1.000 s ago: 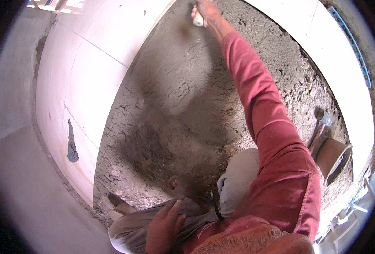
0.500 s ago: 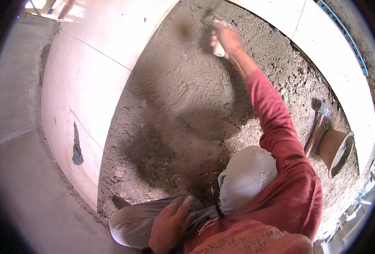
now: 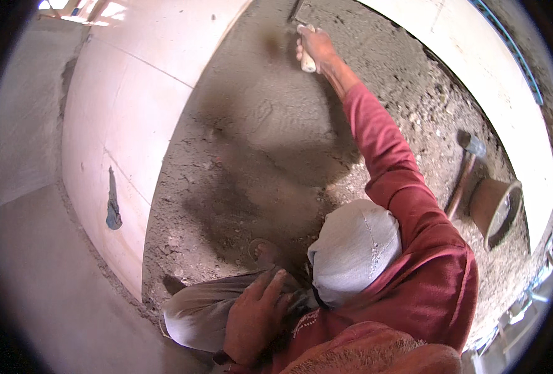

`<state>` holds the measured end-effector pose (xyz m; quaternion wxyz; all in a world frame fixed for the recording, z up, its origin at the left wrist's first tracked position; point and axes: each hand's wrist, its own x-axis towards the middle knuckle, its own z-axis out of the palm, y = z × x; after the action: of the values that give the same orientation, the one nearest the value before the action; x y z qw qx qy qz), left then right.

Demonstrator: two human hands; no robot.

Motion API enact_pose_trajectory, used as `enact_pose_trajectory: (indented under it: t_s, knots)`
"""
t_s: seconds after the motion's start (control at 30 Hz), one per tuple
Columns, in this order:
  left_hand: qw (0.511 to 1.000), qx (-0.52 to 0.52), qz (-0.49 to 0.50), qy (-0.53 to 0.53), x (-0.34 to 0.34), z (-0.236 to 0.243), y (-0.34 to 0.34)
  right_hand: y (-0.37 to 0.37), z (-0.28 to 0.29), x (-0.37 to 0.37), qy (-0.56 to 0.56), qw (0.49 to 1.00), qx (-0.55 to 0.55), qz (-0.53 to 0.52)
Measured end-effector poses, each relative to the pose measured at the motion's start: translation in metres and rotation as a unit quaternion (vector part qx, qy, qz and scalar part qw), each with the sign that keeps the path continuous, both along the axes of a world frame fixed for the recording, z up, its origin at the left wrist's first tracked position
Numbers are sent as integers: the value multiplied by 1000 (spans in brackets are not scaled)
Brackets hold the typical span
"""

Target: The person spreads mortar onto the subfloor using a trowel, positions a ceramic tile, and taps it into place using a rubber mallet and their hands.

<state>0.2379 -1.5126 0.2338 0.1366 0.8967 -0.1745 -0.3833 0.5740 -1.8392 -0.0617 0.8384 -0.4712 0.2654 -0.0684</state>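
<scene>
My right hand (image 3: 317, 47), at the end of a stretched red sleeve, is closed around the pale handle of a trowel (image 3: 308, 62). The trowel's thin dark metal shows just beyond the fingers, partly cut off by the top edge. Below it spreads a bed of wet grey mortar (image 3: 283, 112), smoother at the far end and rougher nearer me. My left hand (image 3: 254, 321) lies on my bent left leg (image 3: 195, 321), its fingers loosely extended with nothing in them.
Large pale tiles (image 3: 127, 118) border the mortar on the left, with a dark, narrow tool or rag (image 3: 112, 209) on them. More pale tiles (image 3: 463, 56) curve along the right. A mallet (image 3: 473, 144) and a bucket (image 3: 490, 209) rest on rough ground right of my arm.
My right hand and the trowel have moved a little left and farther away over the mortar. The left hand still rests on my leg.
</scene>
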Motion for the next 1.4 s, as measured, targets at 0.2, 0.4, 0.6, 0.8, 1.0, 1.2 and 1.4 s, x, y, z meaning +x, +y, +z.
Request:
enact_pose_trajectory:
  t_s: [0.2, 0.4, 0.6, 0.8, 1.0, 1.2, 1.4]
  knots:
    - [998, -28, -53, -1, 6, -2, -7, -55, 14, -124, 23, 998, -10, -56]
    - [994, -56, -88, -23, 10, 2, -17, -65, 32, -194, 46, 989, -47, -130]
    - [992, -68, -100, -42, -2, 0, -19, -54, 52, -164, 23, 998, -58, 15]
    - [985, -76, -136, -69, 4, 6, -34, -84, 20, -130, 5, 995, 31, -94]
    - [999, -26, -16, -27, 15, -28, -3, -101, 10, -219, 18, 989, 32, -142]
    - [996, -69, -55, -32, 31, -52, 17, -133, 57, -270, 94, 972, -204, -73]
    - [994, -91, -57, 12, 34, -45, 19, -269, 96, -268, 185, 903, -375, 94]
